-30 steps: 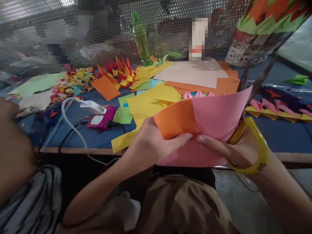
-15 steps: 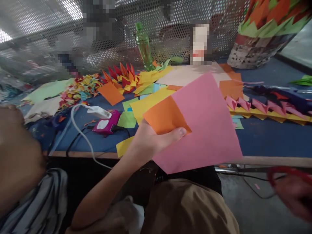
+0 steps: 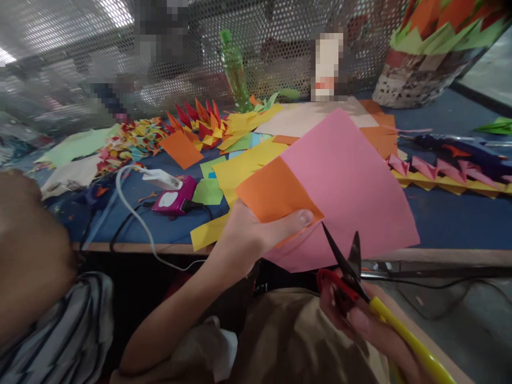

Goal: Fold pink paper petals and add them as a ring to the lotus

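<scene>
Scissors with one yellow handle and one red handle (image 3: 352,277) sit in the person's right hand (image 3: 360,322), low in the view above the lap. The fingers are closed around the handles. The dark blades stand parted and point up and away. Their tips reach the lower edge of a large pink paper sheet (image 3: 352,186); whether they touch it cannot be told.

The left hand (image 3: 256,237) pinches that sheet at its near left corner, thumb on top, together with a smaller orange paper piece (image 3: 272,192) lying over the corner. The sheet is held in the air, tilted, over the near edge of a blue-topped table (image 3: 440,218).

On the table behind lie loose yellow paper sheets (image 3: 240,168), a small magenta device (image 3: 174,196) with a white plug (image 3: 160,180) and cord, and a row of folded pink and yellow paper points (image 3: 440,173). A green plastic bottle (image 3: 234,69) stands against a perforated metal screen. Another person's striped sleeve (image 3: 52,330) fills the lower left.
</scene>
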`<state>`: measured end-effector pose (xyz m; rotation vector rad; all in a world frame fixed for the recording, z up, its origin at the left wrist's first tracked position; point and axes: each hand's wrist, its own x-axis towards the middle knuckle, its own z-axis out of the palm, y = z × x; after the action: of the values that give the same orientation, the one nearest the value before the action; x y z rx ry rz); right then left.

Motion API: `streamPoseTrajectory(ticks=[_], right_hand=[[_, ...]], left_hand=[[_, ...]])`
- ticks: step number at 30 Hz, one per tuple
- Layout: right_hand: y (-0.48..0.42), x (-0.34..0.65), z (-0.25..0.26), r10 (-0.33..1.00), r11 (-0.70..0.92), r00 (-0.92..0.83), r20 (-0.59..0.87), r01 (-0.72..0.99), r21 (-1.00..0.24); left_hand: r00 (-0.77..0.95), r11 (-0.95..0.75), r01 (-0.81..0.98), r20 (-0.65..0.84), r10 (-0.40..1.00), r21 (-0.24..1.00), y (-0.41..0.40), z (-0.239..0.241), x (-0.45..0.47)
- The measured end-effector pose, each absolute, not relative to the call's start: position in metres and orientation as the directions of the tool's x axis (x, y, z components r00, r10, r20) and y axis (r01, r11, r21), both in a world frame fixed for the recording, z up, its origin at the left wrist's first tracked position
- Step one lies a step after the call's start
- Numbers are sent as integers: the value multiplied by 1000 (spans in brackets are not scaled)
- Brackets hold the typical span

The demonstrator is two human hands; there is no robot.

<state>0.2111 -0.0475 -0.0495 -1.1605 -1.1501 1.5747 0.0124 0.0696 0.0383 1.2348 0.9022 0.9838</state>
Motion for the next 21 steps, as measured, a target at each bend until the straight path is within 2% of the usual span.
streamPoseTrajectory(ticks=[4,7,12,17,21], right_hand=[[-35,207,-31,916,-248,-345,-207,-81,-965],[-31,206,-30,904,-253,-375,-204,-87,-963],[-27,203,-33,935,-144,-343,-90,-136,-980],[-28,201,-16,938,-288,-219,-268,-66,-955],[-27,199,-10,951,-272,-187,-246,-129,-954]], left_hand=[[298,22,-125,16,954,992,69,35,14],[264,20,-152,21,964,988,67,30,15],[324,74,-167,-16,946,983,65,29,15],[349,113,-146,-56,936,983,66,37,13],[373,138,-157,-70,925,978,64,40,17]])
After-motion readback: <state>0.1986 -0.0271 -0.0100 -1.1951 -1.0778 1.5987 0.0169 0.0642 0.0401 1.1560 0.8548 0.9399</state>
